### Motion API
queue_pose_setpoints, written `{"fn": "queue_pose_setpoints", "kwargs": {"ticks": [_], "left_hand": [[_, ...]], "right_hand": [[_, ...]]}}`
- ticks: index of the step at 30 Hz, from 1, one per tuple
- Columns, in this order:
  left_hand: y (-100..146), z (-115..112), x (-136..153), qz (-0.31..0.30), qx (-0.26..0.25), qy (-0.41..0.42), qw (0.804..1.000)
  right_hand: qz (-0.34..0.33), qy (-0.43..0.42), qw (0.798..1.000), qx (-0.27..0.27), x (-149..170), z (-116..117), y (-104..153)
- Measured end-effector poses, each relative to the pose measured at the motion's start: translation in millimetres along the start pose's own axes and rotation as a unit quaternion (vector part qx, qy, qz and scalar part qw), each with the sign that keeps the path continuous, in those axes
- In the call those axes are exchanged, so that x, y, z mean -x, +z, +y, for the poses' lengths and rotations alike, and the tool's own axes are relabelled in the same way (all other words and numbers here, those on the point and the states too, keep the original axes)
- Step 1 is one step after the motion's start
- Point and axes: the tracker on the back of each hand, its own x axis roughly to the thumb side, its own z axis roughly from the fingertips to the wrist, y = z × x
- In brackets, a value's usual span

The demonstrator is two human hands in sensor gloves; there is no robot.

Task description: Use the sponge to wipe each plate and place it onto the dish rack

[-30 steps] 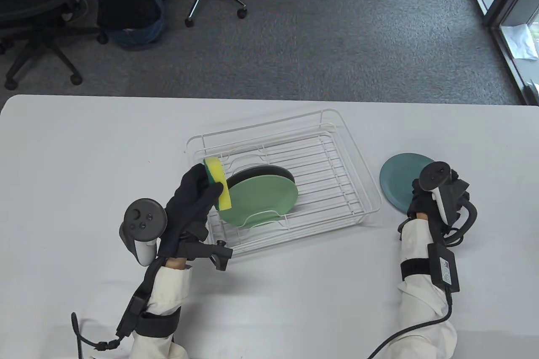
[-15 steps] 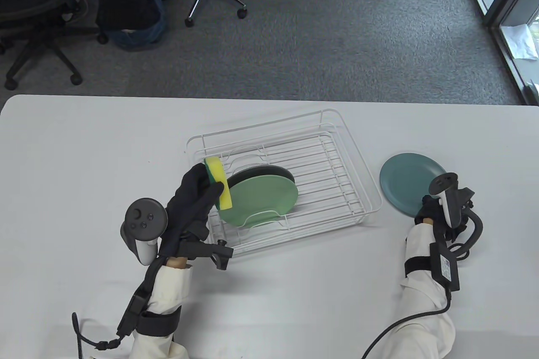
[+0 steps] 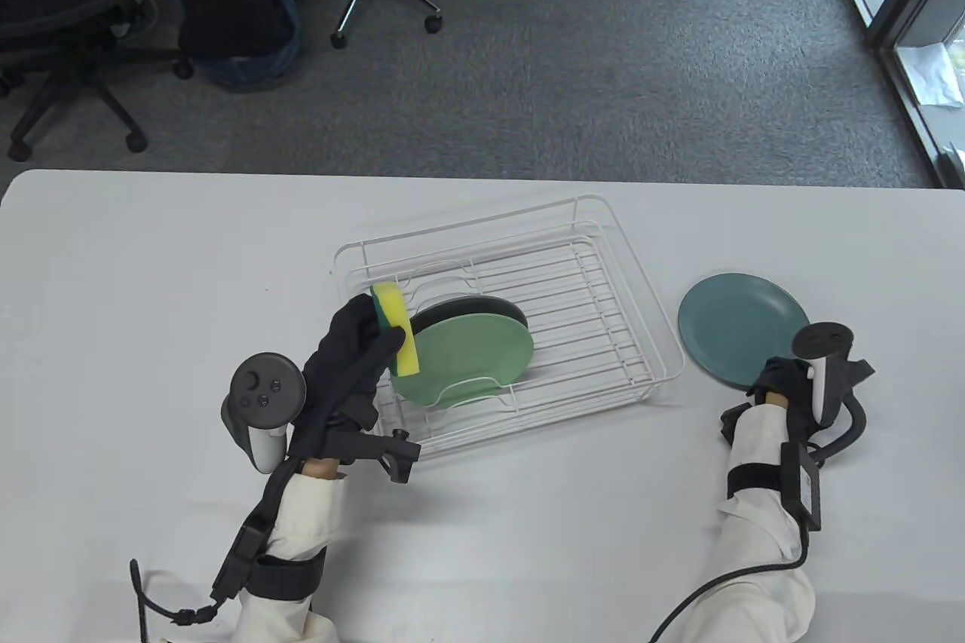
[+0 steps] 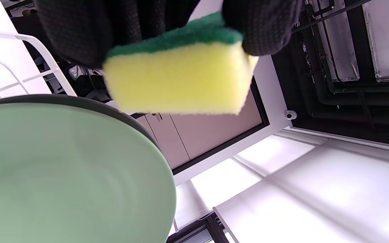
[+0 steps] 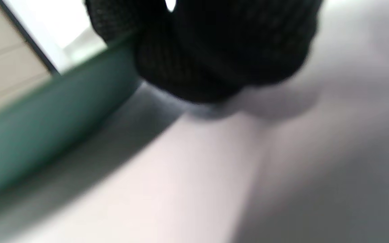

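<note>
My left hand [image 3: 369, 341] grips a yellow and green sponge [image 3: 397, 330] [image 4: 177, 77], held upright beside the left end of the white wire dish rack [image 3: 588, 311]. A light green plate [image 3: 467, 356] [image 4: 62, 175] stands on edge in the rack, with a dark plate [image 3: 490, 306] right behind it. The sponge hovers just left of the green plate, apart from it. A teal plate [image 3: 739, 323] [image 5: 46, 135] lies flat on the table right of the rack. My right hand [image 3: 770, 375] is at its near rim, with gloved fingers [image 5: 221, 50] bunched against the edge, in a blurred view.
The white table [image 3: 151, 281] carries the rack and the teal plate. Office chairs [image 3: 68, 17] stand on the grey carpet beyond the far edge. A cable [image 3: 724, 583] trails from my right forearm.
My right hand has slid back off the top of the teal plate to its near rim. The left hand and sponge have barely shifted to the right.
</note>
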Motion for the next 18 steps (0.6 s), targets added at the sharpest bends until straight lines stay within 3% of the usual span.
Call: {"fn": "queue_pose_setpoints", "kwargs": {"ticks": [3, 6, 11, 18], "left_hand": [[0, 1, -1, -0.002, -0.003, 0.002, 1.0], [0, 1, -1, -0.003, -0.004, 0.003, 1.0], [1, 0, -1, -0.005, -0.002, 0.003, 1.0], [1, -2, -3, -0.006, 0.002, 0.004, 1.0]], "right_hand": [[-0.005, -0.107, 0.994, -0.03, 13, -1, -1], [-0.019, -0.214, 0.974, -0.076, 22, 0, 1], [-0.076, -0.285, 0.95, -0.102, 18, -3, 9], [-0.151, -0.403, 0.891, -0.146, -1, -25, 29]]}}
